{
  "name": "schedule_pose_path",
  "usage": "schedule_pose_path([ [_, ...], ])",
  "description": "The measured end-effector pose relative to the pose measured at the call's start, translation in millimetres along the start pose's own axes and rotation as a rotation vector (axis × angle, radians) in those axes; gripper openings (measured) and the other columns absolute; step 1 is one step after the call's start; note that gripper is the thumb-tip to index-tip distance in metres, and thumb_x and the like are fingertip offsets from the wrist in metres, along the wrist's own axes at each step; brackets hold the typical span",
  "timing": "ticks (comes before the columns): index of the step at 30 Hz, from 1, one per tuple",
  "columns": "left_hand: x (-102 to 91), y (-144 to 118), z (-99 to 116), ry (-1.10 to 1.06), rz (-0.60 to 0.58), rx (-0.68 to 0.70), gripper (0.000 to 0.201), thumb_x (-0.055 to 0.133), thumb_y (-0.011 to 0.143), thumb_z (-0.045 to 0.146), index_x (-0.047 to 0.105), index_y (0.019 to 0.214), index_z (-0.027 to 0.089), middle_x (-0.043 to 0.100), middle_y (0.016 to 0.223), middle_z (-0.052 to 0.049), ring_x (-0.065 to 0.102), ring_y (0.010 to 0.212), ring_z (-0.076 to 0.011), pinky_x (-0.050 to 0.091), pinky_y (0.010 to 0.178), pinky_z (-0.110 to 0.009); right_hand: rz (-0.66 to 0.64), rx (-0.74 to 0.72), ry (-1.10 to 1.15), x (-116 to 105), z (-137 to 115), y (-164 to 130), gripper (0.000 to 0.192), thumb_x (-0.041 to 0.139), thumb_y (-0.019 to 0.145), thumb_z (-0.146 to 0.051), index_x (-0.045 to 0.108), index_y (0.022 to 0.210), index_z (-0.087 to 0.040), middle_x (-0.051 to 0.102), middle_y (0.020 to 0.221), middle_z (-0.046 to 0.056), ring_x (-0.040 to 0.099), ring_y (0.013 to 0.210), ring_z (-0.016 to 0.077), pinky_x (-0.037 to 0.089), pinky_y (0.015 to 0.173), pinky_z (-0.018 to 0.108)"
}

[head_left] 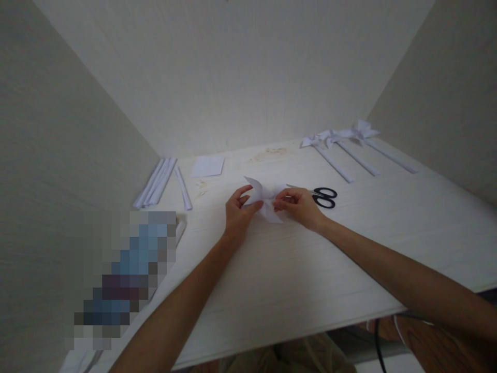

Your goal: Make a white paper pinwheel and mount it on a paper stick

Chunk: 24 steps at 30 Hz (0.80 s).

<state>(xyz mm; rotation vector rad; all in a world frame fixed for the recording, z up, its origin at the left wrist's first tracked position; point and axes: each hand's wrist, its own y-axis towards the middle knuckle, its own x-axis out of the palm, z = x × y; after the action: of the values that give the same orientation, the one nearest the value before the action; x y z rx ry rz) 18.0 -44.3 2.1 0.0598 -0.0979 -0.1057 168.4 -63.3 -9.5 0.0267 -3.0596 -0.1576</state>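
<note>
Between my hands, just above the white table (248, 290), is a white paper pinwheel (267, 199) with folded, curling blades. My left hand (241, 207) pinches its left side between thumb and fingers. On the other side, my right hand (298, 206) has its fingertips closed on the paper near the middle. Black-handled scissors (325, 198) lie just beyond my right hand, their blades partly hidden behind it.
Three finished-looking pinwheels on paper sticks (333, 163) lie at the back right. Several rolled paper tubes (157, 184) and a single tube (183, 189) rest at the back left, near a square paper sheet (208, 166). A blurred-out object (132, 269) lies at the left edge.
</note>
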Motion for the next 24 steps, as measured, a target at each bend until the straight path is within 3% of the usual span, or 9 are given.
schedule_pose_path([
  [12,2.8,-2.0,2.3,0.044,-0.062,-0.001,0.048,0.066,0.052,0.017,0.053,0.099,0.016,0.062,0.065,0.002,0.055,0.050,-0.0090,0.041,0.046,-0.018,0.067,-0.023,-0.231,0.3,1.3,0.2,0.023,0.067,0.058,-0.036,0.058,0.056,-0.015,0.058,0.047,0.000,0.047,0.039,0.0073,0.032,0.036,0.019],
  [24,4.0,-3.7,2.2,0.078,-0.066,0.033,0.044,0.066,0.053,0.016,0.054,0.095,0.015,0.062,0.063,0.002,0.056,0.050,-0.0092,0.042,0.046,-0.018,0.108,-0.045,-0.192,4.0,5.3,1.0,0.020,0.067,0.057,-0.029,0.052,0.055,-0.016,0.051,0.048,-0.004,0.043,0.041,0.0063,0.028,0.038,0.019],
])
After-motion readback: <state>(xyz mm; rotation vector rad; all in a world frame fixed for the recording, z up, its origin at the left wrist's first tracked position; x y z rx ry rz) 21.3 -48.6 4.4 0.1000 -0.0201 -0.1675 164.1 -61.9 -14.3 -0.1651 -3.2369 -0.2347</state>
